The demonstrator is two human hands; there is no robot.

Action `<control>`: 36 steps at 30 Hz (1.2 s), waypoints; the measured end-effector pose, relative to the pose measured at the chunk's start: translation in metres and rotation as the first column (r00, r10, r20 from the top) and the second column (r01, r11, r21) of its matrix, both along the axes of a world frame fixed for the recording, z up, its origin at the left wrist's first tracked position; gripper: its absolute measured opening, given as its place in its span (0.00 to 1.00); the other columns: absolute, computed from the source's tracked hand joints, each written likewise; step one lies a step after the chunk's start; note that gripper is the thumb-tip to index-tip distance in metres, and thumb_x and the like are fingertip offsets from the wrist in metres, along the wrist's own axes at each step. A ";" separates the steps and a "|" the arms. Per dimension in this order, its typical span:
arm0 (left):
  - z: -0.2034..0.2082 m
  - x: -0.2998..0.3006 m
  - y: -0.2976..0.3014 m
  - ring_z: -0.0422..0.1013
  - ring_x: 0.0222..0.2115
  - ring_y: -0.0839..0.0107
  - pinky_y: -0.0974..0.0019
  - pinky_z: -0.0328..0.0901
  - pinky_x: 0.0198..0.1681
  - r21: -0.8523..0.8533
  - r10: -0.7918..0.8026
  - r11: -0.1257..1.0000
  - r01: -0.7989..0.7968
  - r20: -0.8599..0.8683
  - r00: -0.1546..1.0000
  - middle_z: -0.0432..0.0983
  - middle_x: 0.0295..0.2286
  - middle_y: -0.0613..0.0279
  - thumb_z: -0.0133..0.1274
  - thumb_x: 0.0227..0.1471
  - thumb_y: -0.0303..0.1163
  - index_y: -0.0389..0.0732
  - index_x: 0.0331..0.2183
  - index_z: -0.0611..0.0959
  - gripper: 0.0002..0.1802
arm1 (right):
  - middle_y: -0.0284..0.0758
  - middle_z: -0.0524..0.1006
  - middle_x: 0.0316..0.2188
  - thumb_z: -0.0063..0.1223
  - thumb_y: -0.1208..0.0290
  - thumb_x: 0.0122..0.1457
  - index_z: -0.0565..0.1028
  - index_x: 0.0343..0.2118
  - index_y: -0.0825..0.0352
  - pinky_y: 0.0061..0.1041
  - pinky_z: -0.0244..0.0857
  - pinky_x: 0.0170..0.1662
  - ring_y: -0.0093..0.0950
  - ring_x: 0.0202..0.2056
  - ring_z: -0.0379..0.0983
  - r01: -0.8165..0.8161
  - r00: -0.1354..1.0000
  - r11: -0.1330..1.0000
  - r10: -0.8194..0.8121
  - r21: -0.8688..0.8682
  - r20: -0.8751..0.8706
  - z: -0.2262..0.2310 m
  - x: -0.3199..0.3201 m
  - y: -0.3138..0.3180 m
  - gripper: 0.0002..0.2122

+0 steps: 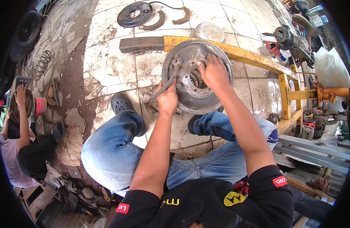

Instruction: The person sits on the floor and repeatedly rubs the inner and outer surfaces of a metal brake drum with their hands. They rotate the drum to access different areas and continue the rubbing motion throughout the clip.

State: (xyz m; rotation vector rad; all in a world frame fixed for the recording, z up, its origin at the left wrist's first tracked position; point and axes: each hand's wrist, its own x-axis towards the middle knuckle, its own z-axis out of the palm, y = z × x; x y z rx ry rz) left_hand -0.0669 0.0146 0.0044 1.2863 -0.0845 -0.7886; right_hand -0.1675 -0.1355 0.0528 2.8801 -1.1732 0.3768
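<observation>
A round, worn metal brake backing plate (190,102) lies in front of my knees, overlapping a yellow beam. Bolt holes surround its large centre hole, where curved metal rings show. My left hand (168,98) is closed around a grey curved rod-like piece (171,79), possibly a cable or hose, whose far end meets a fitting with bolts (177,61) on the plate's left side. Bent fingers of my right hand (214,72) press on the plate's upper right face, the thumb by the centre hole. What lies under those fingertips is hidden.
The yellow beam (254,62) crosses the tiled floor (110,72) to a frame at right. Beyond are another backing plate (125,17), brake shoes (156,22) and a round silvery lid-like object (208,32). A person (19,140) works at left, near a coil spring (42,65).
</observation>
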 end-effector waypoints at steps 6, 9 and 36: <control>-0.004 0.001 -0.003 0.67 0.34 0.75 0.69 0.64 0.40 0.004 0.014 1.000 -0.014 0.026 1.000 0.77 0.33 0.62 0.56 0.58 0.32 0.34 0.43 0.78 0.14 | 0.45 0.78 0.41 0.43 0.53 0.65 0.79 0.39 0.71 0.36 0.64 0.51 0.40 0.46 0.71 -0.041 0.999 0.999 0.041 -0.010 -0.006 0.006 0.006 -0.007 0.22; -0.003 -0.001 -0.002 0.67 0.33 0.75 0.69 0.64 0.39 0.008 -0.015 1.000 0.014 0.073 0.997 0.77 0.33 0.62 0.55 0.58 0.32 0.34 0.42 0.79 0.13 | 0.46 0.77 0.38 0.46 0.49 0.63 0.79 0.39 0.73 0.37 0.65 0.51 0.43 0.46 0.71 -0.042 0.998 0.999 0.041 -0.027 -0.046 -0.003 0.005 -0.014 0.25; -0.006 0.007 0.001 0.68 0.34 0.75 0.69 0.64 0.40 0.021 -0.016 1.000 0.016 0.025 1.000 0.77 0.34 0.62 0.57 0.57 0.33 0.34 0.43 0.79 0.14 | 0.50 0.75 0.42 0.45 0.40 0.60 0.78 0.46 0.73 0.39 0.67 0.51 0.46 0.46 0.72 -0.022 1.000 0.990 0.019 0.142 0.021 0.013 -0.010 -0.023 0.33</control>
